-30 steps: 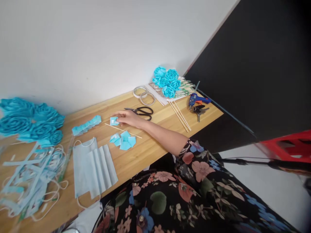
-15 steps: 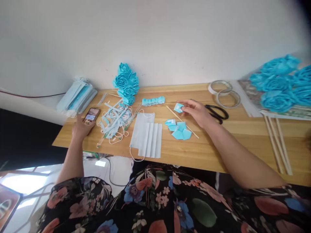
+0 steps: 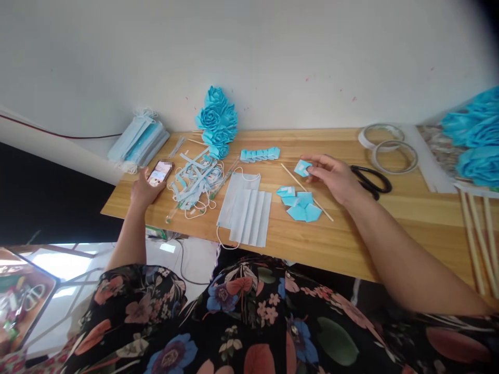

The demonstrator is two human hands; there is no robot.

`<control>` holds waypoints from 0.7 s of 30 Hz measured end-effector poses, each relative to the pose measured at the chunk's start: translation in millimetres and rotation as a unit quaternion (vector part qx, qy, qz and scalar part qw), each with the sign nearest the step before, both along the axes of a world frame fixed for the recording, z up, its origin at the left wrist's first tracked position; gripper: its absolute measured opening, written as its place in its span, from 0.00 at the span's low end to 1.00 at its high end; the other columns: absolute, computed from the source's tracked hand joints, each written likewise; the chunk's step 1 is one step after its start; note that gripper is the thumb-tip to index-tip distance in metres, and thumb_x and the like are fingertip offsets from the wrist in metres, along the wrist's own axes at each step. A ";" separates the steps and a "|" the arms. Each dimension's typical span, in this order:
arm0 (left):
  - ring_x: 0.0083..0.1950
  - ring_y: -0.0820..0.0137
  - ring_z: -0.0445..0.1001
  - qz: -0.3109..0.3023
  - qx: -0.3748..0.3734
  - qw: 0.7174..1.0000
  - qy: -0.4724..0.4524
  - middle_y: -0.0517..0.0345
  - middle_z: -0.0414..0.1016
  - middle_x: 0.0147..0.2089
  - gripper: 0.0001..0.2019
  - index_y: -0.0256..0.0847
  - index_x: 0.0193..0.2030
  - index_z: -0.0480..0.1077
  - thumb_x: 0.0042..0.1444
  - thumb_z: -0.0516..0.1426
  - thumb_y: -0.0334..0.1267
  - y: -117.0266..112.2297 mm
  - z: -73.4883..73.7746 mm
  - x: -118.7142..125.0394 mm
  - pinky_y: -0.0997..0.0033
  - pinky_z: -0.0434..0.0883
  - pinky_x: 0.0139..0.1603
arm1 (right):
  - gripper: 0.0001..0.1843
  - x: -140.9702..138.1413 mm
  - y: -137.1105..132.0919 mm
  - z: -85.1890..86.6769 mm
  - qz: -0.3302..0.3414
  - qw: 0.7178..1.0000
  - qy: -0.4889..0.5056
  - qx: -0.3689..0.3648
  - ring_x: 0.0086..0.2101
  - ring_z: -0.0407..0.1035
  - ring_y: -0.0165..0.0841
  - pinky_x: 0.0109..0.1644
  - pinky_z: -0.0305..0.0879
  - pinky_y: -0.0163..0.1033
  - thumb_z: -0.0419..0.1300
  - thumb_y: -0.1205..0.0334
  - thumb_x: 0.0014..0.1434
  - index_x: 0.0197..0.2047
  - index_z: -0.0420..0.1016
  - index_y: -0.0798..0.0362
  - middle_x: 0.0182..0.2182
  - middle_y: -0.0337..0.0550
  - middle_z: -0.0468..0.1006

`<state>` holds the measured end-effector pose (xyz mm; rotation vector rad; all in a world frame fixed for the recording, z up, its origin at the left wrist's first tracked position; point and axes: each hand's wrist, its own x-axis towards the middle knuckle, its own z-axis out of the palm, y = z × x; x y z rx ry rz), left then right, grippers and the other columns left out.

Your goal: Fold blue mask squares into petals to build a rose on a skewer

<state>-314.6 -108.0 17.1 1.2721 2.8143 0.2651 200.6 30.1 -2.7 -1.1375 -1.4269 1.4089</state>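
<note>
Pinching sm. sq.-ish lt.-blue pc. [image 3: 298, 171] w/ white patch [image 3: 302, 167], R hand [image 3: 336, 177]; L hand [image 3: 142, 191] at phone [image 3: 158, 174], can't tell grip.

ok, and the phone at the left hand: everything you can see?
The phone is a slim, dark-edged rectangle, its lit screen facing up, content too small to read. It is angled near the left end of the table, between the stacked masks and the heap of strips. The left hand touches its near left side; whether it lies flat is unclear.

left arm [image 3: 128, 239] outstretched | left grip [image 3: 142, 192] pointing forward | right arm [image 3: 384, 244] slanted inward | right grip [image 3: 331, 176] pinched
</note>
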 end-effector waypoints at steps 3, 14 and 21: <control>0.65 0.41 0.66 0.005 -0.005 1.000 0.000 0.35 0.67 0.66 0.46 0.37 0.73 0.51 0.50 0.60 0.54 0.0 0.4 1.6 0.45 0.64 0.64 | 0.16 0.0 0.6 -0.9 0.000 1.000 -0.007 0.003 0.31 0.70 0.28 0.37 0.75 0.37 0.65 0.63 0.51 0.44 0.81 0.46 0.29 0.35 0.71; 0.72 0.44 0.55 -0.048 0.064 0.993 0.089 0.39 0.56 0.72 0.32 0.36 0.67 0.62 0.59 0.53 0.51 -28.3 1.6 24.0 0.43 0.53 0.71 | 0.16 1.8 0.8 -3.4 0.008 1.000 -0.005 -0.006 0.30 0.68 0.27 0.38 0.72 0.37 0.64 0.64 0.53 0.46 0.81 0.47 0.31 0.37 0.73; 0.74 0.39 0.48 -0.054 0.037 0.992 0.103 0.36 0.50 0.74 0.31 0.36 0.63 0.68 0.59 0.54 0.54 -36.6 -2.9 33.1 0.37 0.50 0.71 | 0.17 -1.0 -2.4 2.1 0.001 1.000 -0.012 -0.019 0.28 0.67 0.27 0.37 0.70 0.36 0.63 0.63 0.52 0.47 0.80 0.50 0.29 0.37 0.71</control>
